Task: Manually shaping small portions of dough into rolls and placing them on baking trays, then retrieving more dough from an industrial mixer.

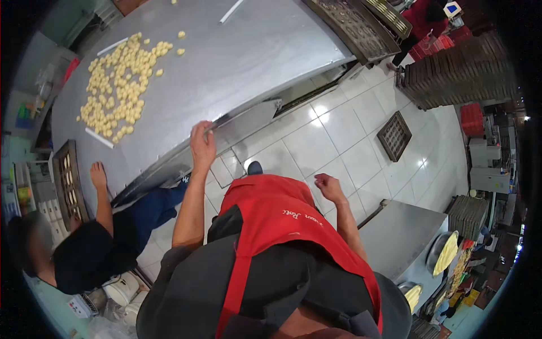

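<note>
My left hand (202, 146) is at the near edge of a large metal table (237, 62), its fingers loosely bent over the rim and holding nothing I can see. Out over the tiled floor, my right hand (329, 187) hangs at my right side, touching nothing. Its fingers are slightly curled and a little apart, with no object visible in them. Many small pale-yellow dough balls (132, 107) lie loose on the table's left part. White rods lie around them, one rod (99, 138) at the near side and another (112, 47) at the far side.
At left, a co-worker in black (96, 248) rests a hand (98, 174) on the table beside a dark tray (66, 155). A moulded tray (394, 136) lies on the floor. Stacked trays (457, 70) stand far right; a metal surface (395, 231) is near right. Another person (423, 25) stands beyond.
</note>
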`<state>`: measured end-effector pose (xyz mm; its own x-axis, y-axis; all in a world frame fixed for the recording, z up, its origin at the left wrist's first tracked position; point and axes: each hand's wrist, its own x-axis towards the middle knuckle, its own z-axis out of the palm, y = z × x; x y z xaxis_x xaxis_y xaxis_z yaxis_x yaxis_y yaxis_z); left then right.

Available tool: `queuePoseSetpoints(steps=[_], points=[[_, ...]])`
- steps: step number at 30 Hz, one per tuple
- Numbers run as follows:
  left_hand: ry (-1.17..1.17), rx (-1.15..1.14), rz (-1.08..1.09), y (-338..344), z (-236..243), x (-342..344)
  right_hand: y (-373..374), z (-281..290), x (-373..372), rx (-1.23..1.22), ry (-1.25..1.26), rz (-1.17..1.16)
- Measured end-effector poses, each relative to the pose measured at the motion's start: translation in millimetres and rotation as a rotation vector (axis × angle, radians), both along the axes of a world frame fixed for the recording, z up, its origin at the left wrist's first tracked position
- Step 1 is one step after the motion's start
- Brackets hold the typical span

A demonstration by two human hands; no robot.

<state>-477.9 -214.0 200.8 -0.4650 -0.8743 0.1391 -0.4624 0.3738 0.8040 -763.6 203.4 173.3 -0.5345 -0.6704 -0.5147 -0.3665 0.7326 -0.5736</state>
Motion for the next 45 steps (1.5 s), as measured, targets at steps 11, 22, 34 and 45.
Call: queuePoseSetpoints(steps=[11, 22, 34, 45], points=[[-0.472, -0.240, 0.218, -64.6, -5.2, -56.3, -195.1, 56.4, -177.0, -0.393, 0.142, 0.123], [-0.777, -0.127, 0.822, -58.2, -17.3, -95.5, -259.5, 58.1, -491.4, -0.161, 0.810, -0.867], [-0.800, -0.162, 0.761, -106.6, -25.7, -101.1, -157.0, 26.5, -373.7, -0.851, -0.673, -1.509], [0.075, 0.326, -0.196, -118.8, 16.2, -343.9, 85.0, 94.5, -185.1, -0.943, -0.332, -1.846]])
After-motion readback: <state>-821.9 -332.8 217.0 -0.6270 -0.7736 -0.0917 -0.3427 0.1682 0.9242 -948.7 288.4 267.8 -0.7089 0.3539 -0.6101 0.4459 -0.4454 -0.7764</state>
